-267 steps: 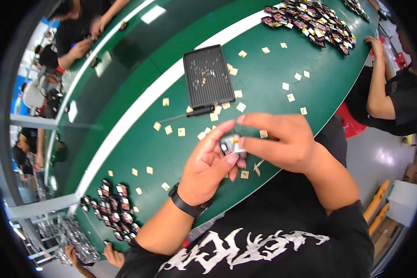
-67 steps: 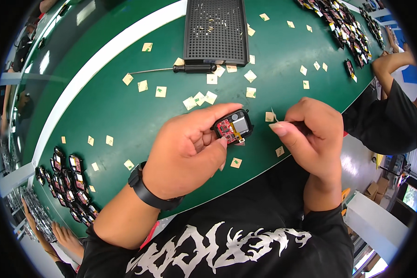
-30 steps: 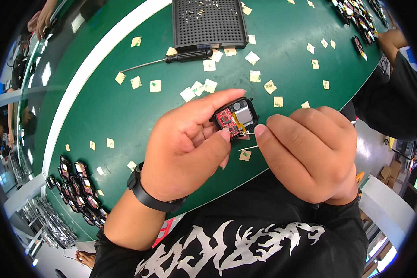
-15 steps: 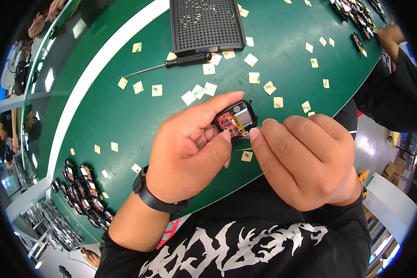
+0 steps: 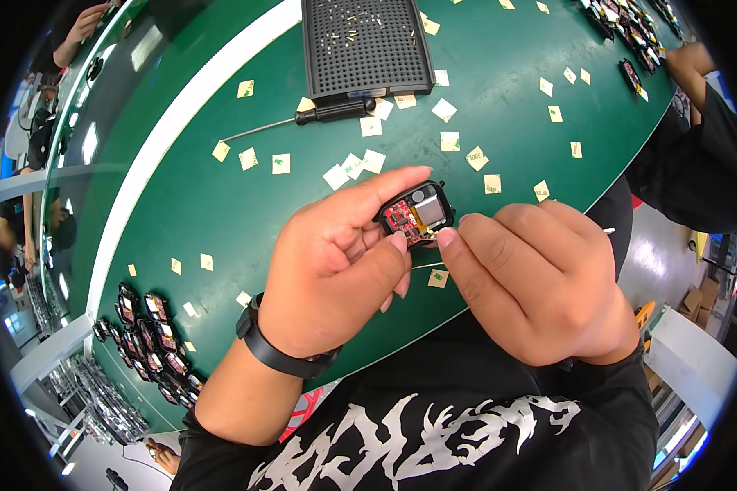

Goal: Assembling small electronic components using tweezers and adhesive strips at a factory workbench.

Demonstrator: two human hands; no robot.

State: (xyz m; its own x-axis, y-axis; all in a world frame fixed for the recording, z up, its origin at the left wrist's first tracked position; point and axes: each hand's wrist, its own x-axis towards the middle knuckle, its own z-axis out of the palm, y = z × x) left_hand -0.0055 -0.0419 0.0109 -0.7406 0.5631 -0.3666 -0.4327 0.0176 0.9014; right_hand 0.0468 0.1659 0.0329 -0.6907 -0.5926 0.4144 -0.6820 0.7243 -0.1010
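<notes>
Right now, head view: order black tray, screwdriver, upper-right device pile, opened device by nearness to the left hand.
Nearest to the left hand first:
1. Opened device: in its grip.
2. Screwdriver: above the hand in the picture.
3. Black tray: farther out, top centre.
4. Device pile: far upper right.

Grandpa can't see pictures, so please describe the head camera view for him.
A left hand holds a black case with a red circuit board inside; beside it, the right hand grips a thin, half-hidden tool. On the green table lie a black tray, a screwdriver and pale squares.
</notes>
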